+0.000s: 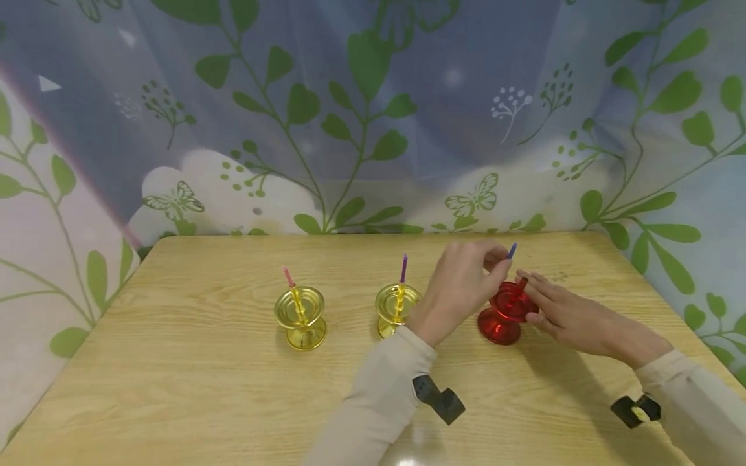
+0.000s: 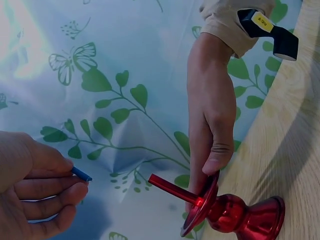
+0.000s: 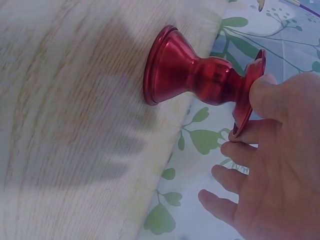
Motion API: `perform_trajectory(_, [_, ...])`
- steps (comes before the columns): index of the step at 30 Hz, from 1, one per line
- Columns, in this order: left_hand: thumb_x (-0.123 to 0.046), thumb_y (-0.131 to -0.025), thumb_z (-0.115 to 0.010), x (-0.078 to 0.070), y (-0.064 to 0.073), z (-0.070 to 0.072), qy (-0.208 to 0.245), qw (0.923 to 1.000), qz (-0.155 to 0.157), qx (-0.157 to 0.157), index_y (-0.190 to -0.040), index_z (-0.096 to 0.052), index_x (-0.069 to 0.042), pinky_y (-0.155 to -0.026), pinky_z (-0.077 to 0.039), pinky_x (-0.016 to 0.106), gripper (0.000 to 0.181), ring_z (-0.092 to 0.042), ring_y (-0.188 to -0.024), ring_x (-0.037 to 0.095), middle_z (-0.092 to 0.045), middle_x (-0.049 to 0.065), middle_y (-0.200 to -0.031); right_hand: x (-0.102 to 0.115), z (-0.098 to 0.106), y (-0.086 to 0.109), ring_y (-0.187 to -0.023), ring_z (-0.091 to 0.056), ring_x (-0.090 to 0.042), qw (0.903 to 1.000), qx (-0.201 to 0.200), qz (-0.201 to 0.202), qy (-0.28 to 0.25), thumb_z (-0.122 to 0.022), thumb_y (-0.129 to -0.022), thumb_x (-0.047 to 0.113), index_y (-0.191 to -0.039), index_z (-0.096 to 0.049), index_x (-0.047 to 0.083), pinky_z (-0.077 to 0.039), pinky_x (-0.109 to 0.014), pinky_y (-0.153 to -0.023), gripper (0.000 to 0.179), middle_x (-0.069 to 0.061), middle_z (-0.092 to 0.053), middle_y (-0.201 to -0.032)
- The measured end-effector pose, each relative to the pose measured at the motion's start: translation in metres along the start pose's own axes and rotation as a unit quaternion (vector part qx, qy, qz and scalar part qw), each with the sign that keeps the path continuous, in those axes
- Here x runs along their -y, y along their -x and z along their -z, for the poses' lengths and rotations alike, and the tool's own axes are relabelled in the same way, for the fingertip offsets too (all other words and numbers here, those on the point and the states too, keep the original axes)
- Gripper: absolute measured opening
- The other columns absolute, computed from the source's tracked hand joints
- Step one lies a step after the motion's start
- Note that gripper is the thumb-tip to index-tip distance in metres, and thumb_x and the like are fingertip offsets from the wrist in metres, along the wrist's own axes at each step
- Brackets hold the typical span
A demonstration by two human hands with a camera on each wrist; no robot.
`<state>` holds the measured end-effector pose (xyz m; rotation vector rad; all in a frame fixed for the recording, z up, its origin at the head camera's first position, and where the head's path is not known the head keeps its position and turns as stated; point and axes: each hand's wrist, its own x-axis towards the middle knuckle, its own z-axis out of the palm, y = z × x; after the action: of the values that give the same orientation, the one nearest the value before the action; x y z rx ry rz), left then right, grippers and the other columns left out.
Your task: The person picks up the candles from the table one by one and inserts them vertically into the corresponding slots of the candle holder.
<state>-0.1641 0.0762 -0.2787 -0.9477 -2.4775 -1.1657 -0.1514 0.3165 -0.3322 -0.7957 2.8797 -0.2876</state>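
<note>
My left hand (image 1: pixel 460 285) pinches a small blue candle (image 1: pixel 511 250) between thumb and fingers, above and apart from a red metal candle holder (image 1: pixel 499 327). In the left wrist view the candle (image 2: pixel 81 174) sticks out past the fingertips, toward the holder's upright red tube (image 2: pixel 172 188). The holder stands upright on the table. My right hand (image 1: pixel 574 317) holds the rim of its dish; in the right wrist view thumb and index finger pinch that rim (image 3: pixel 243 117), with the other fingers loosely spread. Most of the blue candle is hidden by the left hand.
A gold candle holder (image 1: pixel 306 336) with a pink candle (image 1: pixel 288 277) stands on the wooden table (image 1: pixel 192 375) at left. Another gold holder (image 1: pixel 386 329) with a purple candle (image 1: pixel 404 268) is in the middle, close to my left wrist. A leaf-patterned cloth (image 1: pixel 326 129) hangs behind.
</note>
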Motion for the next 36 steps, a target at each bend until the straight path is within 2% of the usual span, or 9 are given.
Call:
perform_trajectory(7, [-0.014, -0.094, -0.063, -0.001, -0.004, -0.008, -0.004, 0.9998, 0.019, 0.002, -0.099, -0.073, -0.008, -0.065, -0.043, 0.004, 0.013, -0.064, -0.077, -0.001, -0.074, -0.002, -0.090, -0.004, -0.001, 0.000, -0.141, -0.020, -0.045, 1.0000, 0.001, 0.005, -0.003, -0.049, -0.101, 0.034, -0.149, -0.028, -0.006, -0.031, -0.062, -0.104, 0.065, -0.023, -0.022, -0.156])
perform_trajectory(16, [-0.015, -0.094, -0.063, 0.000, -0.006, -0.028, 0.006, 0.9996, 0.028, 0.005, -0.097, -0.072, -0.010, -0.066, -0.040, 0.001, 0.010, -0.056, -0.072, -0.007, -0.071, -0.007, -0.086, -0.004, -0.001, 0.002, -0.139, -0.019, -0.050, 0.9995, 0.015, -0.015, -0.024, -0.047, -0.102, 0.036, -0.149, -0.024, -0.007, -0.031, -0.066, -0.102, 0.068, -0.034, -0.018, -0.152])
perform_trajectory(21, [-0.017, -0.096, -0.061, 0.000, -0.010, -0.033, -0.009, 0.9999, 0.008, 0.008, -0.103, -0.071, -0.012, -0.067, -0.040, 0.001, 0.013, -0.058, -0.075, -0.008, -0.072, -0.008, -0.090, -0.003, -0.001, -0.003, -0.139, -0.019, -0.051, 0.9994, 0.019, -0.011, -0.026, -0.045, -0.103, 0.035, -0.150, -0.021, -0.006, -0.032, -0.065, -0.101, 0.067, -0.034, -0.015, -0.153])
perform_trajectory(27, [-0.020, -0.096, -0.062, -0.001, -0.014, -0.040, -0.023, 0.9993, -0.022, 0.017, -0.106, -0.071, -0.015, -0.068, -0.042, 0.003, 0.014, -0.063, -0.077, -0.005, -0.073, -0.009, -0.089, -0.004, 0.001, -0.001, -0.137, -0.020, -0.052, 0.9997, 0.012, -0.005, -0.018, -0.044, -0.103, 0.034, -0.151, -0.020, -0.006, -0.035, -0.065, -0.099, 0.066, -0.027, -0.012, -0.157])
perform_trajectory(31, [-0.020, -0.097, -0.060, -0.001, -0.014, -0.044, -0.026, 0.9990, -0.021, 0.029, -0.107, -0.070, -0.016, -0.062, -0.041, 0.003, 0.015, -0.060, -0.071, -0.007, -0.072, -0.008, -0.084, -0.003, 0.000, 0.000, -0.134, -0.026, -0.053, 0.9994, 0.012, -0.005, -0.032, -0.043, -0.104, 0.034, -0.152, -0.018, -0.004, -0.039, -0.064, -0.095, 0.066, -0.027, -0.009, -0.157])
perform_trajectory(36, [-0.022, -0.098, -0.059, -0.002, -0.012, -0.052, -0.052, 0.9977, -0.011, 0.042, -0.108, -0.069, -0.016, -0.057, -0.040, 0.004, 0.016, -0.057, -0.064, -0.007, -0.071, -0.008, -0.083, -0.001, -0.002, 0.001, -0.131, -0.034, -0.052, 0.9984, 0.009, -0.002, -0.055, -0.044, -0.103, 0.033, -0.153, -0.015, -0.001, -0.044, -0.060, -0.092, 0.067, -0.031, -0.012, -0.155])
